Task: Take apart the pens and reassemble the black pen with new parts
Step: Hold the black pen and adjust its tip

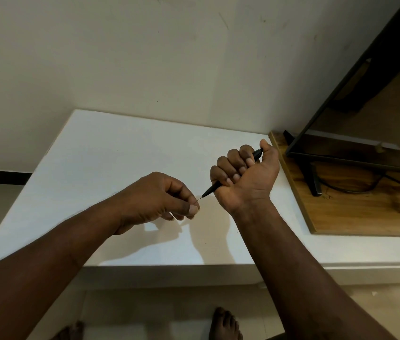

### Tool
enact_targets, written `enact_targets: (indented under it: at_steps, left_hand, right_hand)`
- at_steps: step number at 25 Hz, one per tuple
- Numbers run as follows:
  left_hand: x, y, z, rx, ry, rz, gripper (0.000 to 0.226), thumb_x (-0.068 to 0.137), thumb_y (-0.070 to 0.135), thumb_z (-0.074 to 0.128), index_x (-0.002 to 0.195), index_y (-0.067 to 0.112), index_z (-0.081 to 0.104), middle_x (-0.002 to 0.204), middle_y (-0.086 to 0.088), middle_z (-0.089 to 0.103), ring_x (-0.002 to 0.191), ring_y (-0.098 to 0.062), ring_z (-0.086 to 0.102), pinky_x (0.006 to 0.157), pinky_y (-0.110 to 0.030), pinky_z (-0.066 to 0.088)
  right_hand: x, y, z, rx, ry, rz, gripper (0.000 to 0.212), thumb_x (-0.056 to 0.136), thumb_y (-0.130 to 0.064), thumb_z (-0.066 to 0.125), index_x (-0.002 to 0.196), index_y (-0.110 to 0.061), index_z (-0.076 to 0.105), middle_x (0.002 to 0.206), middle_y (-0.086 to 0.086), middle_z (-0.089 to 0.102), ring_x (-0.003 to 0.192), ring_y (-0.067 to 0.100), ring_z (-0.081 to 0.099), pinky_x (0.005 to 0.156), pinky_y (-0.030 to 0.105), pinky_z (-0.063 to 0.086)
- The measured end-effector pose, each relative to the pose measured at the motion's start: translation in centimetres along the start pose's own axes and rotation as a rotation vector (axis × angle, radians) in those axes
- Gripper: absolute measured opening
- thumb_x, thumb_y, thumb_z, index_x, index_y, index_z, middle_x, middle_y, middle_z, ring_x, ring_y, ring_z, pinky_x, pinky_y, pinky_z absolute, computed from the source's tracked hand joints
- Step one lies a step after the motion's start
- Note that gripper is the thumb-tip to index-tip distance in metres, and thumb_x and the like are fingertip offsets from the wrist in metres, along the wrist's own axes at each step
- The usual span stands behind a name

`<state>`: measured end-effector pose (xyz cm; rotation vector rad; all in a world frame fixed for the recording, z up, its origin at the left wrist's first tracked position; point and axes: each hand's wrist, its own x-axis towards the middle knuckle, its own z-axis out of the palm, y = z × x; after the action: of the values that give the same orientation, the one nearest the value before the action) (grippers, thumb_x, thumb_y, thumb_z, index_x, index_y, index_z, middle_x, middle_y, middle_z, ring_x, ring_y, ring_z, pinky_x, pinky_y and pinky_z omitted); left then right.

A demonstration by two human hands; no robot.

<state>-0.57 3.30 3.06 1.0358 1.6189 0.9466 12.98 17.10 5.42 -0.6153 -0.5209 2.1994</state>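
My right hand (243, 173) grips a black pen (212, 187) in a closed fist above the white table (110, 153). The pen's tapered tip points down-left out of the fist, and its back end shows by the thumb at the upper right. My left hand (159, 197) is just left of the tip. Its thumb and forefinger pinch a thin dark refill tip (200, 198) that sticks out of the pen's point. Most of the pen's barrel is hidden inside my right fist. No other pens or parts are in view.
A wooden board (356, 204) lies at the table's right, carrying a black monitor stand (313, 177) and a cable. The monitor screen (366, 77) leans above it. A plain wall rises behind the table. Bare feet show on the floor below the front edge.
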Motion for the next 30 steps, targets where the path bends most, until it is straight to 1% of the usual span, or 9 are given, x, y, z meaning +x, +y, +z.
enact_targets:
  at_steps: [16,21,23,25,27,30]
  left_hand:
    - [0.0,-0.1,0.0,0.021,0.007,0.015,0.011,0.081,0.027,0.084,0.090,0.031,0.083,0.088,0.005,0.082,0.076,-0.003,0.073,0.067,-0.017,0.054]
    - [0.0,0.0,0.1,0.060,0.024,0.023,0.012,0.081,0.026,0.084,0.090,0.034,0.083,0.086,0.007,0.082,0.076,-0.003,0.073,0.070,-0.021,0.054]
    - [-0.1,0.0,0.1,0.152,0.077,0.063,0.010,0.081,0.029,0.085,0.088,0.036,0.082,0.084,0.013,0.081,0.078,-0.001,0.073,0.071,-0.022,0.052]
    - [-0.2,-0.2,0.0,0.349,0.141,0.125,0.005,0.081,0.037,0.085,0.084,0.037,0.081,0.081,0.022,0.078,0.079,0.003,0.071,0.070,-0.023,0.051]
    - [-0.5,-0.2,-0.3,0.533,0.187,0.172,0.011,0.079,0.048,0.083,0.083,0.038,0.078,0.079,0.026,0.075,0.078,0.004,0.067,0.068,-0.024,0.050]
    - [-0.8,-0.2,-1.1,0.611,0.252,0.235,0.025,0.075,0.063,0.078,0.082,0.039,0.076,0.078,0.032,0.070,0.075,0.003,0.064,0.062,-0.024,0.047]
  right_hand:
    - [0.0,-0.1,0.0,0.000,0.007,-0.005,0.052,0.097,-0.050,0.047,0.058,-0.020,0.030,0.051,-0.005,0.020,0.040,0.012,0.015,0.039,0.022,0.018]
    - [0.0,-0.1,0.0,-0.002,0.007,-0.001,0.051,0.096,-0.049,0.048,0.059,-0.020,0.031,0.052,-0.005,0.020,0.041,0.012,0.015,0.041,0.022,0.016]
    - [0.0,-0.2,-0.1,0.012,0.008,0.015,0.053,0.096,-0.052,0.049,0.058,-0.020,0.031,0.052,-0.005,0.020,0.041,0.012,0.015,0.040,0.022,0.016]
    - [0.1,-0.3,-0.1,0.031,0.010,0.034,0.055,0.097,-0.055,0.049,0.057,-0.020,0.032,0.053,-0.005,0.020,0.040,0.012,0.015,0.040,0.022,0.016]
    - [0.1,-0.5,-0.3,0.051,0.015,0.057,0.058,0.098,-0.059,0.049,0.057,-0.019,0.034,0.054,-0.005,0.020,0.041,0.012,0.016,0.041,0.023,0.016]
    - [0.2,-0.5,-0.5,0.069,0.018,0.085,0.061,0.099,-0.063,0.047,0.058,-0.019,0.036,0.054,-0.005,0.022,0.040,0.012,0.017,0.041,0.022,0.016]
